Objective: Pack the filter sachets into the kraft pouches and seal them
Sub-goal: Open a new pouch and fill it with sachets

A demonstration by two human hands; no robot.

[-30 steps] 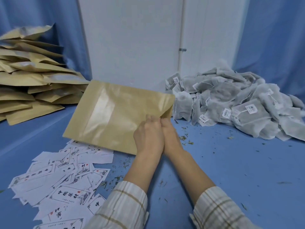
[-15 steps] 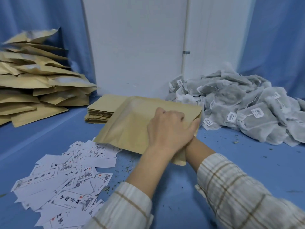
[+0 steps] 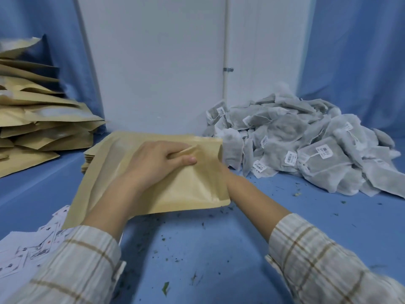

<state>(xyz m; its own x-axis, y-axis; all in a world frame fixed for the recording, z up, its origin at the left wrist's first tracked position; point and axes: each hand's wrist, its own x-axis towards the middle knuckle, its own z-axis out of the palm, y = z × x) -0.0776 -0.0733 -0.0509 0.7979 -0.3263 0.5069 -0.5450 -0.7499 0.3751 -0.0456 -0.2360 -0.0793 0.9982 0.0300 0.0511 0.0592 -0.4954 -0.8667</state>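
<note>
A flat kraft pouch (image 3: 192, 189) lies tilted over the blue table, its mouth turned right towards the heap of grey filter sachets (image 3: 306, 145). My left hand (image 3: 157, 161) rests on top of the pouch and pinches a fold of its upper sheet near the mouth. My right forearm (image 3: 252, 194) runs in from the right and the hand itself is hidden at the pouch's mouth, behind or inside the paper. No sachet shows in the pouch.
A low stack of flat kraft pouches (image 3: 92, 156) sits under the held pouch's far left. Bulging kraft pouches (image 3: 43, 119) are piled at the left. Printed paper slips (image 3: 26, 249) lie scattered at the near left. Leaf crumbs dot the blue table (image 3: 197, 260).
The pouch came down from its raised position to lie low over the table. My left hand moved on top of it and my right hand slid out of sight at its mouth.
</note>
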